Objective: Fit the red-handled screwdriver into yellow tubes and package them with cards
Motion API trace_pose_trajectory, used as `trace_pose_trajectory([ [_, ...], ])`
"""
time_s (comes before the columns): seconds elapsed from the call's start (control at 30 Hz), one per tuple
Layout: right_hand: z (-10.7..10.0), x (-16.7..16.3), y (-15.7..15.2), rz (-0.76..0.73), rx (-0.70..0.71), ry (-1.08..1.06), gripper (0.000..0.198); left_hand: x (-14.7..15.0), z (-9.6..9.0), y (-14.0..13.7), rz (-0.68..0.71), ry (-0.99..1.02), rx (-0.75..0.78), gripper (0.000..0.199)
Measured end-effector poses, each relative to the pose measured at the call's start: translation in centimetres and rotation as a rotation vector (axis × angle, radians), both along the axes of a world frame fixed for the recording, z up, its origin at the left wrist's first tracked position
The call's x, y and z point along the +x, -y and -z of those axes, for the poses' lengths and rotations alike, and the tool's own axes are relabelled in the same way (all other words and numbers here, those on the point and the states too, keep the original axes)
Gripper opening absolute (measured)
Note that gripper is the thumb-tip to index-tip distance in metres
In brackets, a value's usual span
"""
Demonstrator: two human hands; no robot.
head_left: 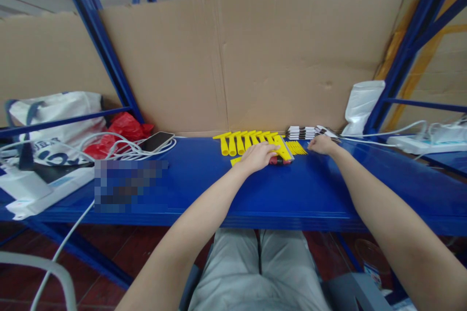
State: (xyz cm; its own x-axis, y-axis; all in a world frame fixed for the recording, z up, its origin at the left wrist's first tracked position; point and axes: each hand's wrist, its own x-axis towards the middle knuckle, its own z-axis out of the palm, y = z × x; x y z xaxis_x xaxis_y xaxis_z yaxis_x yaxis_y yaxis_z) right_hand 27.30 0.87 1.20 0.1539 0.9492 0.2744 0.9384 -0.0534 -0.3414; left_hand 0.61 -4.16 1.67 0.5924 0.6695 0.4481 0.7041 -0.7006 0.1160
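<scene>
My left hand (260,155) lies over the front of a row of yellow plastic tools with tubular handles (241,145). Its fingers close on a flat yellow piece, which looks like a scraper (281,149). Just below that piece a red and black object (280,161) shows in part. To the right, my right hand (321,146) has its fingertips pinched together; whatever is between them is too small to make out. Near those fingertips are thin yellow blade-like pieces (297,147). Behind them sit stacked small white packets with dark bands (301,132), and more loose packets (326,131) lie behind the hand.
Cardboard (292,58) walls off the back of the blue shelf (204,180). Leftward are a phone (157,141), white cables (122,148), a red plastic bag (127,127) and a power strip (54,194). A white pouch (363,107) leans by the right post.
</scene>
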Motion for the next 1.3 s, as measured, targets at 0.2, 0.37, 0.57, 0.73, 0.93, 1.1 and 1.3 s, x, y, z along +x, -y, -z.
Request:
trace_pose_trajectory([
  [0.2,-2.3,-4.4,1.8,-0.293,0.125,-0.490,0.008,0.1,0.1,-0.1,0.009,-0.028,0.015,0.034],
  [0.37,-2.6,-7.5,2.9,-0.461,0.162,-0.641,0.006,0.1,0.3,-0.2,0.038,-0.047,0.050,0.034],
  [0.57,-2.4,-8.5,3.1,-0.458,0.168,-0.560,0.010,0.1,0.1,0.0,0.049,-0.100,0.073,0.036],
  [0.73,-2.5,-8.3,2.8,-0.486,0.208,-0.456,0.012,0.1,0.1,0.2,0.047,-0.172,0.087,0.038],
  [0.93,-2.4,-8.7,3.1,-0.423,0.147,-0.521,0.011,0.1,0.1,0.1,0.034,-0.176,0.092,0.038],
  [1.1,-2.1,-9.5,3.1,-0.291,0.129,-0.733,0.015,0.1,0.2,0.1,0.031,-0.147,0.090,0.037],
  [1.3,-2.0,-9.5,3.2,-0.299,0.072,-0.850,0.022,0.1,0.2,0.1,0.032,-0.115,0.088,0.036],
])
